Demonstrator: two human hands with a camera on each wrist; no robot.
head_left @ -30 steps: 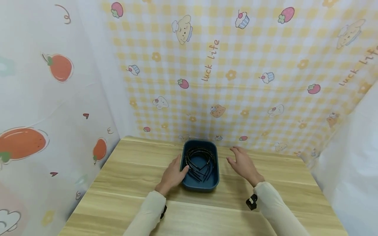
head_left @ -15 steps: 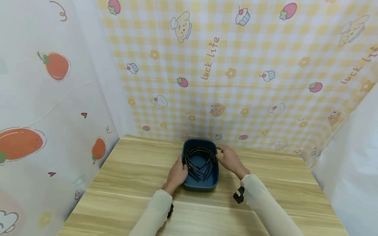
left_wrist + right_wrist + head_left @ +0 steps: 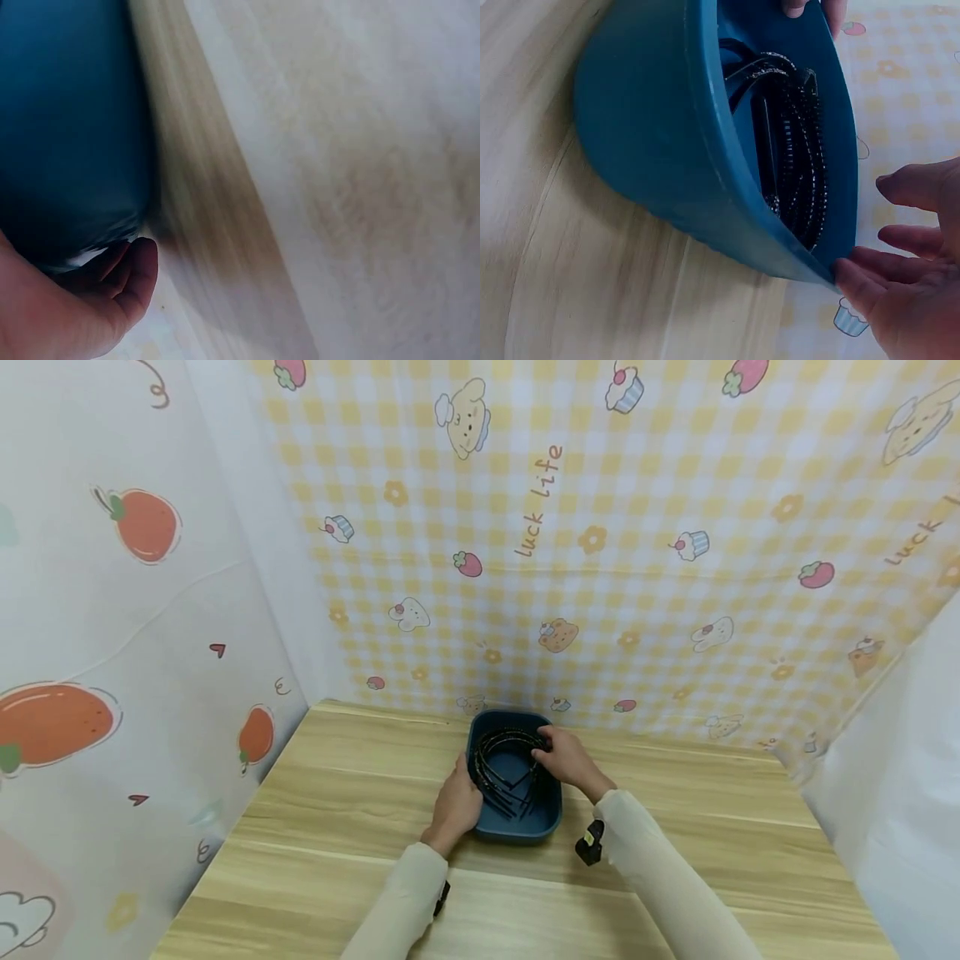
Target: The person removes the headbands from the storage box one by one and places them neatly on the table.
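A dark teal plastic bin [image 3: 513, 838] stands on the table, holding several black headbands [image 3: 808, 154] with sparkling beaded trim. My left hand [image 3: 455, 802] grips the bin's left side; in the right wrist view its thumb [image 3: 794, 7] shows inside the rim, with a finger outside. In the left wrist view, the left hand [image 3: 75, 322] curves against the bin wall. My right hand [image 3: 567, 757] reaches over the right rim from the far right. Up close, this right hand [image 3: 911, 274] touches the rim with a fingertip, its thumb raised and nothing between its fingers.
The wood-grain table [image 3: 345, 827] meets a yellow checked cloth [image 3: 600, 585] just behind the bin. White printed cloth [image 3: 187, 610] hangs at the left, plain white cloth [image 3: 892, 735] at the right. A black wrist device [image 3: 590, 843] sits below the right sleeve.
My right hand has moved left, from beside the bin to over its right rim. My left hand has stayed at the bin's left side, and the bin sits in about the same place.
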